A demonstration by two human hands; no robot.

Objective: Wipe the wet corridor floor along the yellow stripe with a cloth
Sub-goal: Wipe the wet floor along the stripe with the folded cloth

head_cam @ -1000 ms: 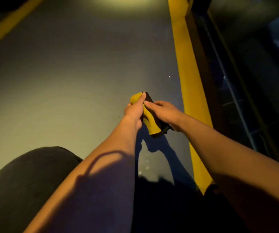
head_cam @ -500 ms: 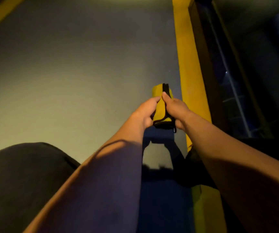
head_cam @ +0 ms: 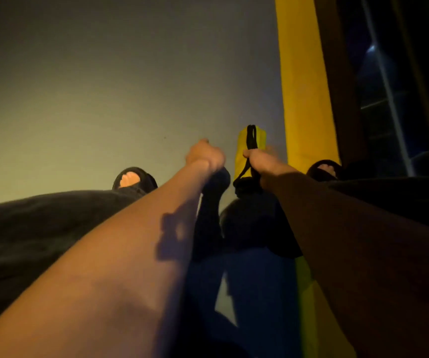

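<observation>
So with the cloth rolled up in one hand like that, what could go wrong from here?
The right hand alone grips the folded yellow cloth, held upright off the grey floor; used folded like this, it may smear more than it wipes. The left hand is curled with nothing in it. Open-toed slippers on a floor said to be wet could slip. The light is dim, so damp patches beside the yellow stripe may be missed.

Dim indoor corridor seen at night, smooth grey floor [head_cam: 120,81] lit in a pale pool, broad yellow stripe [head_cam: 304,94] along its right edge, dark glass panel with metal framing [head_cam: 386,81] just beyond the stripe
</observation>
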